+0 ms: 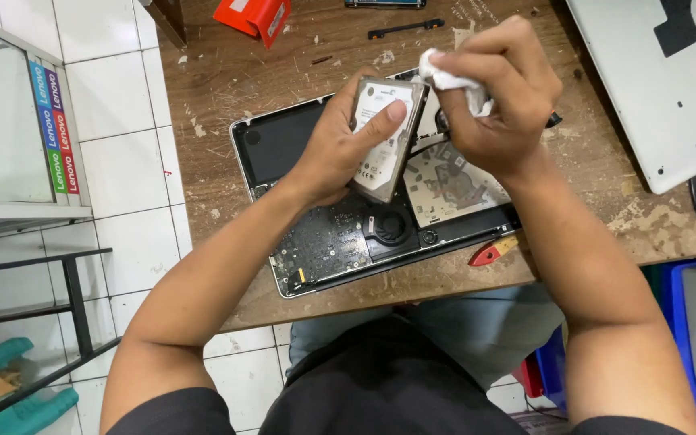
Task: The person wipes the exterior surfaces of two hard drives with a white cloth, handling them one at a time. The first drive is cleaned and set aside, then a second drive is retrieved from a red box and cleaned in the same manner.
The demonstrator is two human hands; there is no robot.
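Head view: left hand (340, 137) clasping hard drive (384, 137).

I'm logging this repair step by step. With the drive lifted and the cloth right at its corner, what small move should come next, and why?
Probably a short wipe along the top edge of the silver rectangular hard drive: the left hand holds it tilted above the opened laptop chassis, and the right hand presses a crumpled white cloth against its upper corner.
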